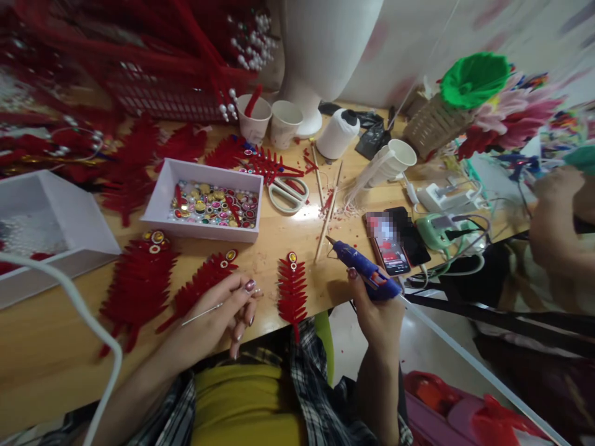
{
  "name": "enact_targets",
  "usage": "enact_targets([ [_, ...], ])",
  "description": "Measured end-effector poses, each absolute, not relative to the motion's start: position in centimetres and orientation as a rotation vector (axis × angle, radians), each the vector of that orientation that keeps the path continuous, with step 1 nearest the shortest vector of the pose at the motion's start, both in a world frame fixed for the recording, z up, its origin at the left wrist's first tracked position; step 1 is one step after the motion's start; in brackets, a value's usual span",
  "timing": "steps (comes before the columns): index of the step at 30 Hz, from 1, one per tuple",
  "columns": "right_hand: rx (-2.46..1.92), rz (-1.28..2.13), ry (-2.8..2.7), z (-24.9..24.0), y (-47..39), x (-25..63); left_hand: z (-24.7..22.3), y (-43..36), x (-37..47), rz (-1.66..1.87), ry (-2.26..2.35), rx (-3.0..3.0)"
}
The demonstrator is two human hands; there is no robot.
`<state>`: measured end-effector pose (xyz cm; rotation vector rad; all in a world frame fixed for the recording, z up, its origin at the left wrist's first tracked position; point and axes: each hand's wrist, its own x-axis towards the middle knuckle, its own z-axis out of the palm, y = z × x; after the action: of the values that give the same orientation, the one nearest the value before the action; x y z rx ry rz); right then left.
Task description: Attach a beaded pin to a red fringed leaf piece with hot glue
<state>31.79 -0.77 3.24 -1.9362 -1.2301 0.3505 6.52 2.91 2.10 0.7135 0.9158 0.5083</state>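
My left hand (227, 306) is closed in a pinch around a thin silvery stick (202, 314). Small pale beads (257, 291) show at its fingertips. In my right hand (379, 319) is a blue hot glue gun (362, 266), its nozzle pointing left over the table. A long whitish rod or cord (478, 365) trails from the gun's rear. Between the hands lies a red feather-shaped piece (292, 291) with a yellow gem and a smaller round ornament at its top. Two similar decorated red pieces, one narrow (199, 282) and one wide (139, 285), lie to the left.
A white box of gems and beads (204, 232) stands behind my left hand, with scissors (288, 195) beside it. Thin wooden sticks (329, 210), paper cups (286, 124), a thread cone (338, 133), a phone (388, 241) and a green power adapter (432, 230) lie around. A co-worker's arm (558, 217) is at right.
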Motion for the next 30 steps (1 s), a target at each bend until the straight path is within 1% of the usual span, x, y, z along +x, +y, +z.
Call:
enact_targets([
  [10, -1.827, 0.697, -1.62, 4.9, -3.2, 31.7, 1.7, 2.7, 6.1, 0.502, 0.818, 0.742],
  [16, -1.823, 0.575, -1.788, 5.0, -3.0, 31.9, 1.6, 2.8, 6.0, 0.476, 0.817, 0.782],
  [19, -1.824, 0.542, -1.81, 4.9, -2.9, 31.8, 2.0, 2.6, 5.7, 0.413, 0.811, 0.926],
  [23, -1.835, 0.537, -1.816, 4.8, -2.9, 31.8, 2.8, 2.2, 6.1, 0.257, 0.795, 1.159],
  [30, -1.835, 0.54, -1.828, 4.8, -2.8, 31.6, 3.1, 2.1, 7.5, 0.171, 0.802, 1.212],
])
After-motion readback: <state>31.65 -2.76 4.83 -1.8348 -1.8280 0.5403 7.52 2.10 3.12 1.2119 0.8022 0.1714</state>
